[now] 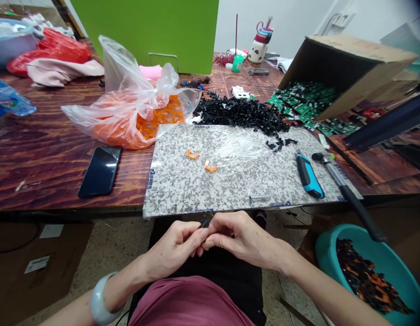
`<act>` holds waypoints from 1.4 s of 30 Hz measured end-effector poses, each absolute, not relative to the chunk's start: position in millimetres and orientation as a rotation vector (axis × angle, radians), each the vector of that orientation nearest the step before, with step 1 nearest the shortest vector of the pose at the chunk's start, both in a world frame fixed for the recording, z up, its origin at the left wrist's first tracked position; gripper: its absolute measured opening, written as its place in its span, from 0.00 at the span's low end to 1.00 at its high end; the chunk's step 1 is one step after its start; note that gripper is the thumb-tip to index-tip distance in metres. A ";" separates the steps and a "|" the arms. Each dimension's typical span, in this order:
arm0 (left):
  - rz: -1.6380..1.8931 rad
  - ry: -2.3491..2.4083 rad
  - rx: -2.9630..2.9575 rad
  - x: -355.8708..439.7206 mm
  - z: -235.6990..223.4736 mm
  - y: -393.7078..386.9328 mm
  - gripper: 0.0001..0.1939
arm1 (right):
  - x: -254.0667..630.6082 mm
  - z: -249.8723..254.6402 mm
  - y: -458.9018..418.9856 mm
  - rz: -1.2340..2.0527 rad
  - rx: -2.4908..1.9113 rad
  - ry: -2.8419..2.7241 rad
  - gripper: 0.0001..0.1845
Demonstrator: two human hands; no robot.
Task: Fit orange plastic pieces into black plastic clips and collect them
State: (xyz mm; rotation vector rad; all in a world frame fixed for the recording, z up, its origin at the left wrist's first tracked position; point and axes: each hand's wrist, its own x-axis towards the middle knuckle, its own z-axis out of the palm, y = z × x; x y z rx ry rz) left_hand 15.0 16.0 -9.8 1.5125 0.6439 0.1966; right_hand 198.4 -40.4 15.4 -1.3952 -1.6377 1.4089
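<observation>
My left hand [178, 246] and my right hand [235, 237] meet fingertip to fingertip just below the front edge of the table. Pinched between them is a small black plastic part [204, 221], mostly covered by my fingers. Beyond the hands lies a speckled stone-pattern board [183, 190]. Two orange plastic clips [211, 167] rest on it, beside a spread of thin shiny metal pins [242, 149]. At the board's back edge a heap of similar black parts [240, 112] is piled up. A short metal tube [259, 198] lies near the front edge.
A hammer [346, 190] and a blue utility knife [309, 176] lie at the board's right. A phone [100, 172] and a plastic bag of orange parts [125, 117] are left. A cardboard box [362, 56] spills green parts. A teal basin [327, 253] stands at lower right.
</observation>
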 end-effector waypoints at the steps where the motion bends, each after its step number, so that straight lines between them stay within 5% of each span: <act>1: 0.235 0.668 1.511 15.0 -10.7 14.9 0.21 | 198.8 13.3 -40.3 1.440 -1.370 -1.584 0.11; 8: 0.398 0.832 1.387 16.8 -11.6 13.1 0.21 | 201.6 -4.0 -45.9 1.474 -1.319 -1.313 0.20; 42: 0.146 0.641 1.619 17.7 -7.5 18.1 0.19 | 201.9 1.6 -50.2 1.591 -1.333 -1.090 0.18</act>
